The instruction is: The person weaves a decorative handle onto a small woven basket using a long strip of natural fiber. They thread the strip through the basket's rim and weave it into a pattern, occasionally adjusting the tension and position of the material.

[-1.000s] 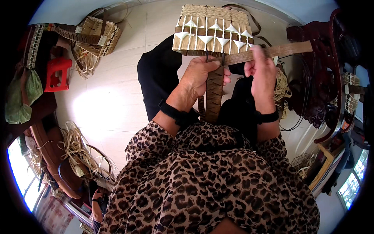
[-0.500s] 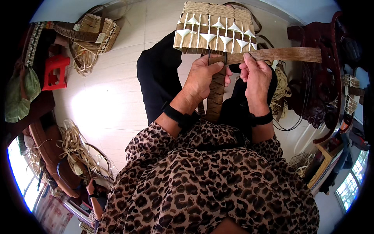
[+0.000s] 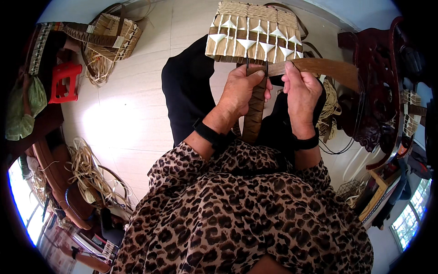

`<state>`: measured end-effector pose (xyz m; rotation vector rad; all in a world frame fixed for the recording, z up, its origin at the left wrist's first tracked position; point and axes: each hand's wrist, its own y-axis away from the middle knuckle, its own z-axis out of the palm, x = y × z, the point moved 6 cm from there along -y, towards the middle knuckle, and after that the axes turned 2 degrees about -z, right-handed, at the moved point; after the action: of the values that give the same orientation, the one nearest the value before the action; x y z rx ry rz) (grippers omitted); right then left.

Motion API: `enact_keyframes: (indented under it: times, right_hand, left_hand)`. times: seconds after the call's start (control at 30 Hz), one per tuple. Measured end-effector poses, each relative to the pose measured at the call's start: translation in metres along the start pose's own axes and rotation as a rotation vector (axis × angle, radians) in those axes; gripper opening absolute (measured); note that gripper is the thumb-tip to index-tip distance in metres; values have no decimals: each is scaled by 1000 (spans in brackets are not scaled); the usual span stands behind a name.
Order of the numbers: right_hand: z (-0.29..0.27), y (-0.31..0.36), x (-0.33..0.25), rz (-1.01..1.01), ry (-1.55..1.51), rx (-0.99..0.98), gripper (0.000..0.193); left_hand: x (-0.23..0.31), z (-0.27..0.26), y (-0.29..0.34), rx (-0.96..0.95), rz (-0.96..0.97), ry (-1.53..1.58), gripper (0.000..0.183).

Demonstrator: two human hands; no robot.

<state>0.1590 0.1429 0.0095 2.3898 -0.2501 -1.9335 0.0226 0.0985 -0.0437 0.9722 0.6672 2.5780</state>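
Gripping in the head view, the only view, the left hand (image 3: pixel 241 87) has its thumb pressed down over a long, dark brown, flat strap wrapped in slanting folds (image 3: pixel 254 119), with its other fingertips showing past the strap's right edge, so the fingers are closed on it. The strap runs from under that thumb down toward the lap. At the same thumb starts a smooth, flat, ribbon-like brown strip (image 3: pixel 327 67), which crosses to the right hand (image 3: pixel 301 89). There the thumb and forefinger are pinched together on the strip's lower edge, its other fingers curled loosely beneath; the free length reaches out to the right beyond the fingertips and bends downward. Two thin black cords (image 3: pixel 266 67) stand upright beside the left thumb and forefinger, leading up to a straw-coloured, box-shaped woven bag with white triangles and a brown band (image 3: pixel 254 35), just above the fingers of both hands. Black trousers (image 3: pixel 187 86) lie to the left of the left fingers, and a bundle of loose pale straw strands (image 3: pixel 329 109) sits below and right of the right fingers.
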Motion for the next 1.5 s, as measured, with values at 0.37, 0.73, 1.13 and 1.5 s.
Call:
enact_keyframes:
  times: [0.37,0.73,1.13,1.5]
  right_hand:
    - [27,0,-29,-319,221,-166,24]
    - [52,7,-30,-351,271,-255,20]
    - [68,18,-36,-727,539,-296,8]
    - [17,-3,5,74,-94,-252,16]
  left_hand:
    - [5,-6,4,91,40,136,15]
    - [25,-27,16,147,105,78,23]
    - [36,-17,26,219,217,-228,20]
    - [39,-37,10,392,239,-140,22]
